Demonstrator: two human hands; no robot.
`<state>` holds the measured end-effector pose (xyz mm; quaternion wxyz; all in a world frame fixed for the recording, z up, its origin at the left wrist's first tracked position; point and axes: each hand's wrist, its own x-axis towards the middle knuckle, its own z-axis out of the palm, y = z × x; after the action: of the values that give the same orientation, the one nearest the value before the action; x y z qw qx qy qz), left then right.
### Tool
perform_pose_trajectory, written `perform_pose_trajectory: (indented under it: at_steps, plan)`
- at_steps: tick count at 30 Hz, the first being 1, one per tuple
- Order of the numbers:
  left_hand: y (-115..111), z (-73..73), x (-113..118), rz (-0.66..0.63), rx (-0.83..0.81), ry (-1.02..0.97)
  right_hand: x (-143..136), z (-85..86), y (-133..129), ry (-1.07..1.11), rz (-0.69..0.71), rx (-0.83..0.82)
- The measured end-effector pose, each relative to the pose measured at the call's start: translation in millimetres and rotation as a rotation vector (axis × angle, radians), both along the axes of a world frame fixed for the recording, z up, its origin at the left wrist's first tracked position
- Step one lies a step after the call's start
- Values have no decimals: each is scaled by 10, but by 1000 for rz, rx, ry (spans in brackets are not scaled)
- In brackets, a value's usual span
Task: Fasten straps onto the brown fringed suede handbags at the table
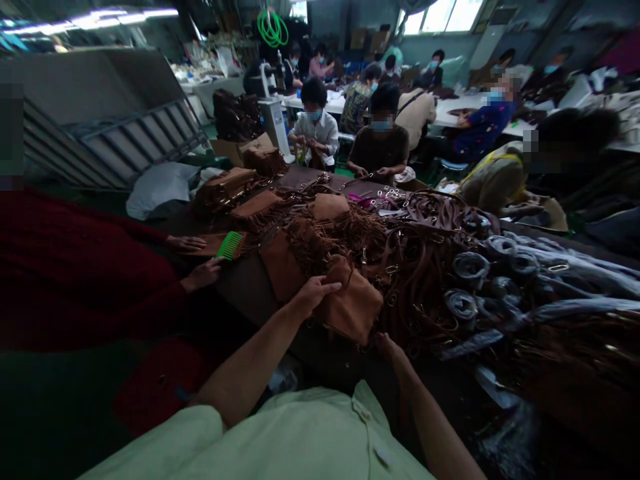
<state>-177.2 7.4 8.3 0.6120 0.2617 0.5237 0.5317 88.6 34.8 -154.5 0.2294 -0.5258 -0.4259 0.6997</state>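
Observation:
A tan-brown leather bag (353, 303) is tilted in front of me at the table's near edge. My left hand (317, 293) grips its left side, thumb lying on top of the leather and the other fingers partly hidden. Just beyond the bag's lower right corner, my right hand (390, 350) has its fingers closed near a small metal fitting. Whatever is in those fingers is too dark to make out. Behind the bag lie more brown bags with leather fringe (360, 230), and brown straps (405, 267) with metal clasps spread to its right.
At my left, a co-worker in a dark red sleeve (120, 247) holds a green comb (231, 246) over a brown fringed piece. Plastic-wrapped strap rolls (470, 267) crowd the table's right side. Across the table, masked people (383, 143) handle brown pieces.

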Motion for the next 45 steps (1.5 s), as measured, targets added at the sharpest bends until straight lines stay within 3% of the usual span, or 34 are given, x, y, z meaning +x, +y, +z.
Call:
perform_pose_trajectory:
  at_steps: [4,9,11,13,16,20,21,22,24,25,26,28,30,32,34,36,38,42,45]
  plan:
    - [38,103,43,-21,14,-123,129,105,-142,97,-72,-61]
    - [190,15,62,-81,26,-134,396,510,-300,368,-276,-11]
    - [280,-76,100,-97,65,-88,495,662,-326,368,-253,-33]
    - [363,-191,150,-119,104,0,586,738,-345,276,-125,-92]
    - [397,-379,252,-147,86,339,699,679,-361,53,-20,-96]
    - [129,-654,571,-11,5,1075,772,418,-378,-163,-150,-160]
    - [19,-748,705,-36,7,1168,778,357,-388,-175,-160,-193]
    - [-96,-857,859,-151,8,1189,780,306,-402,-169,-160,-214]
    - [-305,-1112,1196,-522,-65,1048,782,242,-436,-124,-154,-232]
    - [-387,-1248,1362,-639,-118,929,784,228,-453,-101,-159,-240]
    - [-452,-1377,1515,-689,-147,780,789,223,-467,-82,-165,-252]
    - [-526,-1578,1747,-659,-164,477,813,223,-482,-63,-175,-271]
    - [-542,-1662,1847,-657,-152,305,858,215,-476,-88,-177,-257]
    - [-524,-1624,1802,-749,-134,389,919,186,-459,-169,-197,-198]
    - [-495,-1516,1626,-813,-102,705,979,145,-440,-244,-263,-144]
    - [-481,-1408,1351,-799,-73,1069,1023,108,-429,-256,-339,-140]
    - [-500,-1350,1024,-775,-116,1309,1044,84,-429,-239,-392,-169]
    - [-615,-1349,457,-732,-308,1468,1065,55,-446,-222,-431,-206]
    - [-688,-1318,355,-673,-354,1512,1083,25,-456,-172,-367,-230]
